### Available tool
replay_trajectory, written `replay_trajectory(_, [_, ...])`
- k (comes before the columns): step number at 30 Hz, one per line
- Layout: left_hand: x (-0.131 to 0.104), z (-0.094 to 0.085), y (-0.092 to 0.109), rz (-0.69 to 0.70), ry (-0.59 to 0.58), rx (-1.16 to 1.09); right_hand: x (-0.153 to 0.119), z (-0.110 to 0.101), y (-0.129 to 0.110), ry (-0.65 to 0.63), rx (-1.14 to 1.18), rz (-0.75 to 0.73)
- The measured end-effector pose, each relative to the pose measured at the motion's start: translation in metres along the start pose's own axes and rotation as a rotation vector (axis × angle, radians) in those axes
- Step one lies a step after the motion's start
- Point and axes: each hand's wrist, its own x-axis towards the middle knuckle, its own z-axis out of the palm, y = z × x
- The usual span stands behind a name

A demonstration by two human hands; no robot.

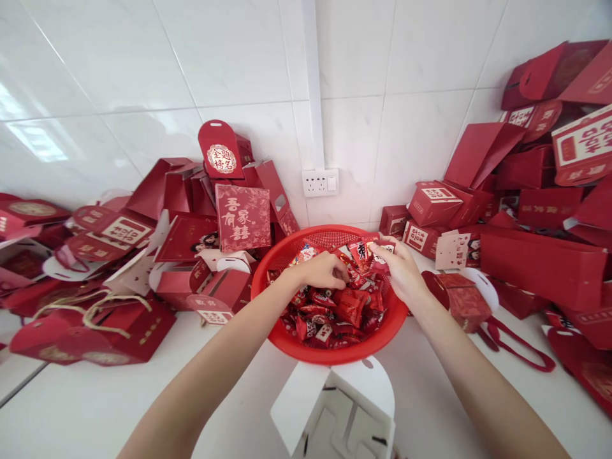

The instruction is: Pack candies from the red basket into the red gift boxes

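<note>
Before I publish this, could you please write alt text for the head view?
A person's left hand reaches among mostly red packets in a red basket while the right hand holds one. An open white box sits in front; red boxes crowd both sides.

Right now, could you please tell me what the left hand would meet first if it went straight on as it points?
The left hand would probably meet the wrapped packets in the red basket first, though depth is unclear.

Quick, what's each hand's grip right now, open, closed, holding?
Left hand: fingers curled over wrapped packets; cannot tell if it holds one.
Right hand: closed, holding a red packet.
</note>
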Motion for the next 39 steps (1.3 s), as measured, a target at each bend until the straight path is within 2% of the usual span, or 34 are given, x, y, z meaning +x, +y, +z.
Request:
replay_trajectory(5, [-0.001,0.005,0.007,-0.015,-0.056,0.216,-0.001,0.001,-0.001,-0.010,-0.002,-0.006])
replay_trajectory(11, [-0.004,0.007,0.019,-0.080,-0.032,0.582,-0.002,0.001,-0.001,-0.012,0.000,0.006])
replay_trajectory(16, [-0.003,0.012,0.027,-0.141,-0.117,0.735,-0.001,0.001,-0.001,-0.017,-0.012,-0.005])
replay_trajectory(28, [-0.002,0.017,0.038,-0.136,-0.238,0.806,-0.002,0.001,-0.001,-0.033,-0.009,-0.007])
replay_trajectory(34, [0.003,0.021,0.039,-0.201,-0.219,0.845,-0.002,0.001,-0.002,-0.038,-0.038,-0.008])
replay_trajectory(39, [0.003,0.022,0.040,-0.191,-0.210,0.826,-0.003,0.003,-0.003,-0.032,-0.034,-0.010])
